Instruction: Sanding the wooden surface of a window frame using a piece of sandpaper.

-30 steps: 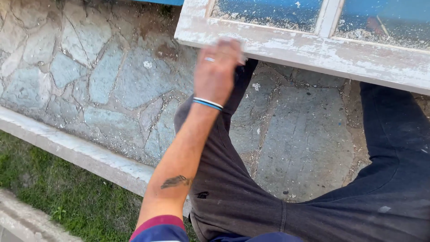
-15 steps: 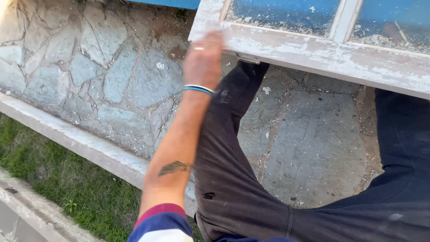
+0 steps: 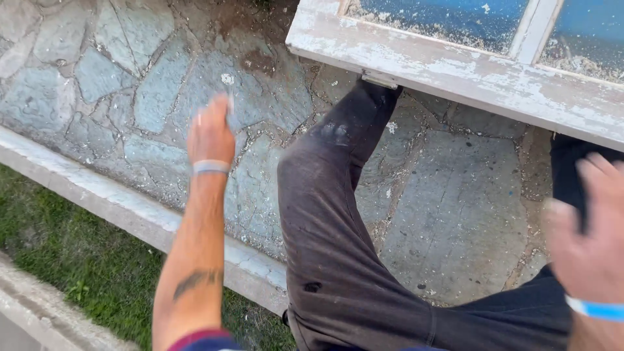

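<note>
My left hand (image 3: pixel 210 133) hangs in the air over the stone paving, left of my knee and well clear of the window frame. It is blurred, seen from the back with the fingers curled; a pale band circles the wrist. Whether it holds anything small I cannot tell. My right hand (image 3: pixel 588 234) comes in at the lower right edge, fingers spread and nothing in them, a blue band on its wrist. A worn white wooden window frame (image 3: pixel 455 68) with blue panes and flaking paint lies across the top, above my leg in dark dusty trousers (image 3: pixel 331 214).
Irregular grey stone paving (image 3: pixel 130 84) covers the ground under the frame. A pale concrete kerb (image 3: pixel 104 201) runs diagonally at the left, with grass (image 3: pixel 71 260) beyond it. Paint dust and flakes lie on the frame's panes (image 3: pixel 455 19).
My left hand has left the window frame's edge and swung down and to the left over the paving. My right hand has come into view at the lower right.
</note>
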